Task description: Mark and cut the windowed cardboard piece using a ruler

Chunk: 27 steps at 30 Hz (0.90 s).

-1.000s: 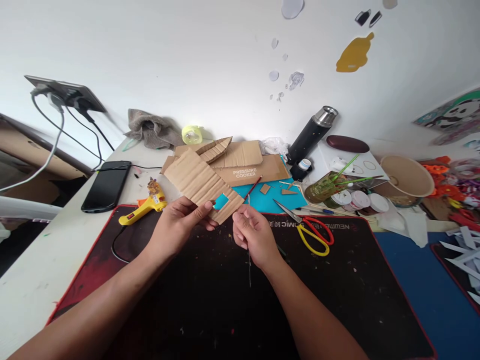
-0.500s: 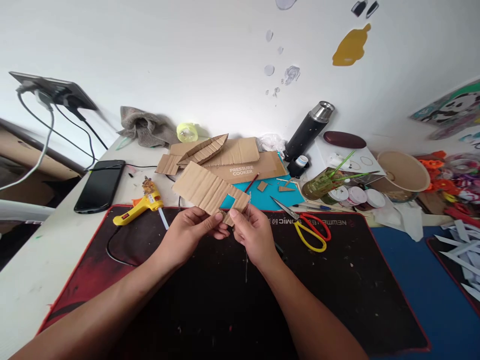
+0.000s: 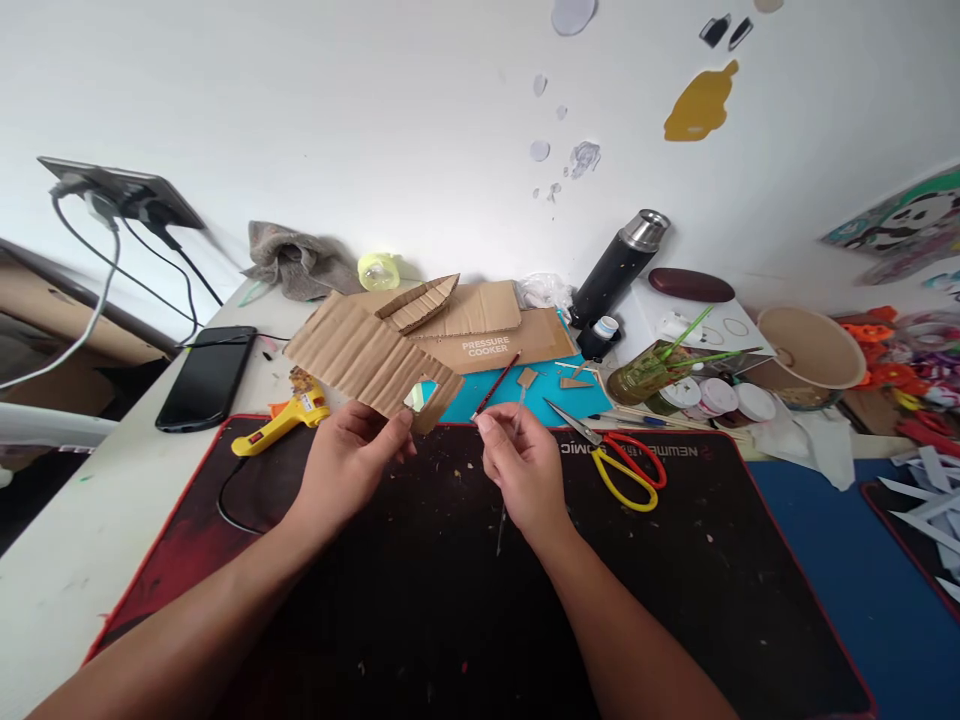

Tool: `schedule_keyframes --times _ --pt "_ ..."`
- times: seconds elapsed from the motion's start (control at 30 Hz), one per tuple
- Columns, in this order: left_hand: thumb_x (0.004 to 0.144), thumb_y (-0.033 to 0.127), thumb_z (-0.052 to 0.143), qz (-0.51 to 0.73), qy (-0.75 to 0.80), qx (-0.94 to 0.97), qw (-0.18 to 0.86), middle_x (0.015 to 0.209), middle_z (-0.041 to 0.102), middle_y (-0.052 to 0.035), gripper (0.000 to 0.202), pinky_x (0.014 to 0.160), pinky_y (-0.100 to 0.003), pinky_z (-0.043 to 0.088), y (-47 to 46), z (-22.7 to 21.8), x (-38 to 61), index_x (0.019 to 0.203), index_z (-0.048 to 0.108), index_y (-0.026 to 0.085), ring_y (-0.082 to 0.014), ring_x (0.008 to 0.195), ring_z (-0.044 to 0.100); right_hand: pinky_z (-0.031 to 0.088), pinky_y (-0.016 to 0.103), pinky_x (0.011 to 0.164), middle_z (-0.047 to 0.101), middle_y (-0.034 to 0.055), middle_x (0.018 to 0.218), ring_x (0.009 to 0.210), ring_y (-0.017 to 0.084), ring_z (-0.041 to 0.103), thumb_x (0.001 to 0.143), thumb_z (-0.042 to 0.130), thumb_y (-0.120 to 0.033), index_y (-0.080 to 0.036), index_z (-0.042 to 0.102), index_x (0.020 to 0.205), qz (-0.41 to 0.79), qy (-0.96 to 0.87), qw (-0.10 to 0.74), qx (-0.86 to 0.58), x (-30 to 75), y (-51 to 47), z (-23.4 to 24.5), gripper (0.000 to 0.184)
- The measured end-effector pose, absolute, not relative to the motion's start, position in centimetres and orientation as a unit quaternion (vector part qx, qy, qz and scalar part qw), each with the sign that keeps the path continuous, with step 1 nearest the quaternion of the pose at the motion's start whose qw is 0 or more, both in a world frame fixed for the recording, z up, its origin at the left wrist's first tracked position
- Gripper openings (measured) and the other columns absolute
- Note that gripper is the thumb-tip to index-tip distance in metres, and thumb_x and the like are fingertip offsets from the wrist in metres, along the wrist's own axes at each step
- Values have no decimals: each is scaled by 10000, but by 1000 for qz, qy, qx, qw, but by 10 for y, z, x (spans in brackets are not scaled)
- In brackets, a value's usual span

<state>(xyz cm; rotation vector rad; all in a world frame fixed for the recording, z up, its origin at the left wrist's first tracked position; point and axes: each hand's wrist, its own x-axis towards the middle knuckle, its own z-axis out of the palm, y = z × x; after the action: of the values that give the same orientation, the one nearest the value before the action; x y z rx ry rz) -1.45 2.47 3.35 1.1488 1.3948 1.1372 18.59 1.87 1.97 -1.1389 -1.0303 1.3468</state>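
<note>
White capitals on the brown cardboard sheet (image 3: 525, 342) at the back of the table (image 3: 67, 540) read "PRESSURE COOKER", one word above the other, at a slight tilt. Along the far edge of the black mat (image 3: 637, 610) runs pale lettering, upside down: "NEWMEN" to the right and, seemingly, "SOMIC" to the left, with the scissors (image 3: 597, 437) lying across the line.
</note>
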Motion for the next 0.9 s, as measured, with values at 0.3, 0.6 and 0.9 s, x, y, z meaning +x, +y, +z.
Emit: schedule_keyframes --times 0.3,0.6,0.9 --pt "964 514 613 345 566 678 320 768 774 -26 321 586 -295 505 14 39 -13 906 713 215 -204 667 709 542 277 636 552 -63 624 613 154 612 992 697 -299 -237 771 1015 372 -620 507 -470 180 7 32 99" --pt "990 379 599 349 513 756 208 635 613 36 247 529 -237 437 9 45 -9 797 572 227 -135 541 595 579 254 637 755 -8 732 632 155 707 973 704 -265 -219 775 982 355 -638 495 -471 179 6 30 85" --pt "999 322 584 349 494 772 195 638 580 38 217 536 -247 414 9 47 -8 801 563 237 -133 534 545 520 251 575 703 -30 676 539 135 599 966 689 -287 -232 750 959 360 -644 472 -482 178 4 31 83"
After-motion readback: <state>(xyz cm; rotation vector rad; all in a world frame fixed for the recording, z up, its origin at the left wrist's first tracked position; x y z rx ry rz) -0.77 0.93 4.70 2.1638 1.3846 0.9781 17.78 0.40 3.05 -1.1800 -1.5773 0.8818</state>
